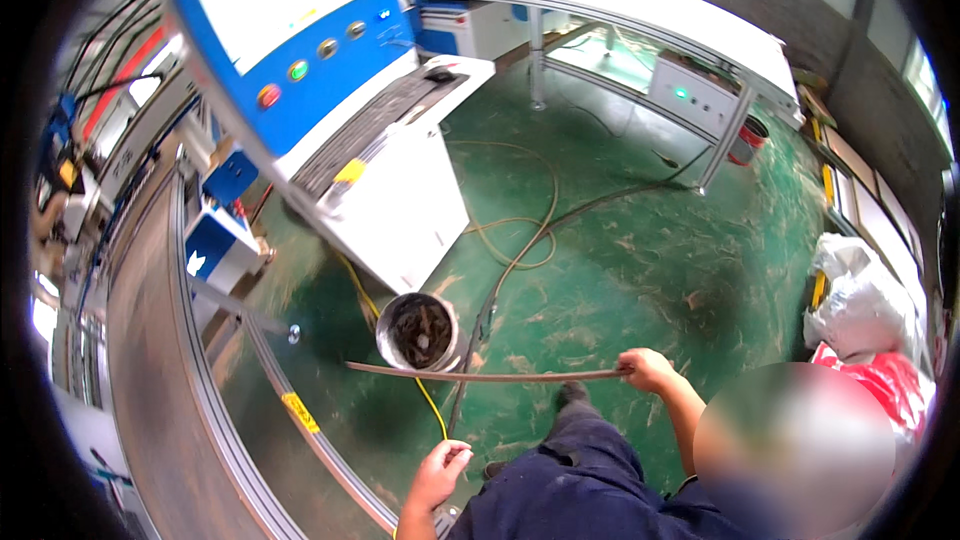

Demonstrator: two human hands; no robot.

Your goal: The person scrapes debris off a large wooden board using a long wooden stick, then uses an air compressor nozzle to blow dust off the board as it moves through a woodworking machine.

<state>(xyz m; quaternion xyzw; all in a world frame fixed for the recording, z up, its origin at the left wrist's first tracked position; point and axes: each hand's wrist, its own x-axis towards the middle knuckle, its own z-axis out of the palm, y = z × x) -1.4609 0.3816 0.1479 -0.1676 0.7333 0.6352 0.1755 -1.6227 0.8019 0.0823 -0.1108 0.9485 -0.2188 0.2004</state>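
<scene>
My right hand [648, 370] is closed round one end of a long, thin brown strip [530, 377]. The strip reaches left across the front of my legs, and its far end passes over the near rim of a round bucket [459, 335] filled with dark scraps. Lower down, my left hand [437, 472] is apart from the strip with its fingers curled together. Whether anything is between those fingers is hidden. A yellow cord [430, 398] on the floor runs up to the left hand in the picture; I cannot tell whether they touch.
A blue and white machine console [400, 210] with screen and keyboard [370, 130] stands ahead. A metal-framed conveyor [215, 390] runs along the left. Hoses and a dark cable [520, 255] cross the green floor. A white-topped table [610, 0] is behind; plastic bags [860, 300] lie right.
</scene>
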